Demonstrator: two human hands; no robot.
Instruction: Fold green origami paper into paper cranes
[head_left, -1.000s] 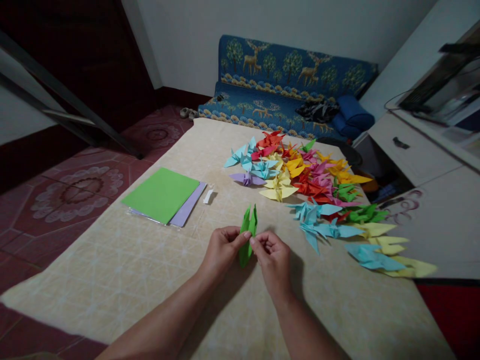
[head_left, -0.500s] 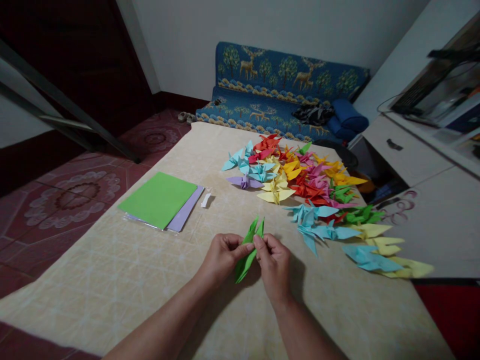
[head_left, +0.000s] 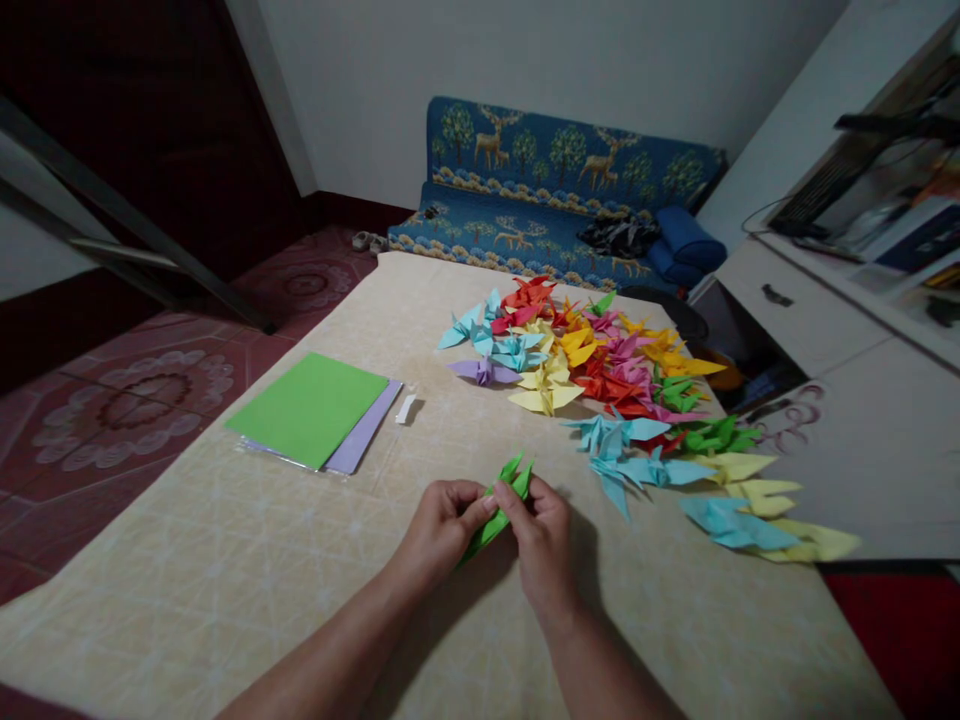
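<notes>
Between my two hands is a green folded paper crane (head_left: 487,532), its long narrow points tilted up and to the right. My left hand (head_left: 448,518) pinches it from the left, thumb on top. My right hand (head_left: 536,515) grips the upper part, its thumb lying across the folds close to the left thumb. The fingers partly hide the paper's middle. Beyond my right hand a light blue paper crane (head_left: 613,462) rests on the table.
A large cluster of colourful paper cranes (head_left: 577,345) covers the table's right side. To the left, green paper sheets (head_left: 311,408) lie over purple sheets (head_left: 364,430), with a small white paper piece (head_left: 406,409) beside them. A blue patterned sofa (head_left: 525,215) stands behind the table (head_left: 225,590).
The green paper has tilted further right, and my right thumb has shifted left across it towards the left thumb. The view has moved slightly. Both hands keep their hold.
</notes>
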